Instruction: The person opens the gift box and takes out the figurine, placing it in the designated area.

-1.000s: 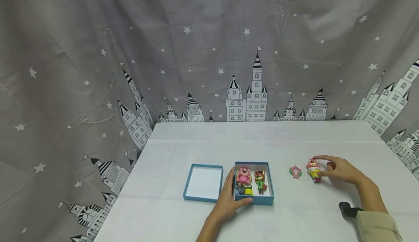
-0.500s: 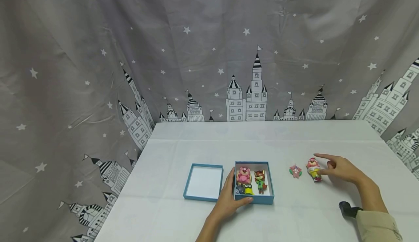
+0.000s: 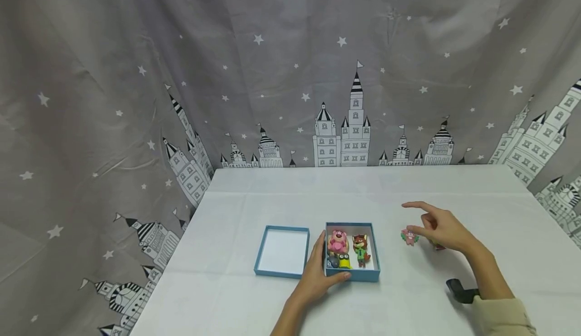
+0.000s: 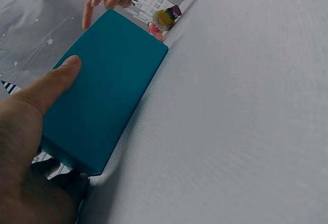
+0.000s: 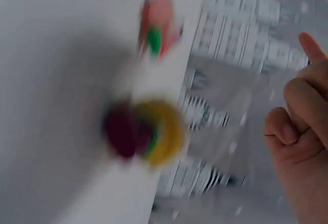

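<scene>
My left hand (image 3: 313, 278) holds the blue box (image 3: 365, 276) at its front left corner, thumb on the front wall and fingers along the left side. Inside lie a pink bear figurine (image 3: 338, 244), a fox figurine (image 3: 361, 249), a small yellow figurine (image 3: 344, 261) and a dark blue round one (image 3: 333, 261). My right hand (image 3: 447, 229) hovers above the table, index finger and thumb spread apart, nothing between them. Its thumb tip overlaps a small pink and green figurine (image 3: 409, 237). A bear figurine in yellow (image 5: 163, 134) is mostly hidden behind this hand in the head view.
The blue-rimmed lid (image 3: 284, 252) lies inside-up left of the box. A grey curtain (image 3: 281, 73) printed with castles and stars hangs behind the white table (image 3: 254, 189). A black strap piece (image 3: 462, 291) sticks out at the right wrist.
The right hand has left the bear figurine in yellow and moved left toward the small pink and green one. The left hand and box stay put.
</scene>
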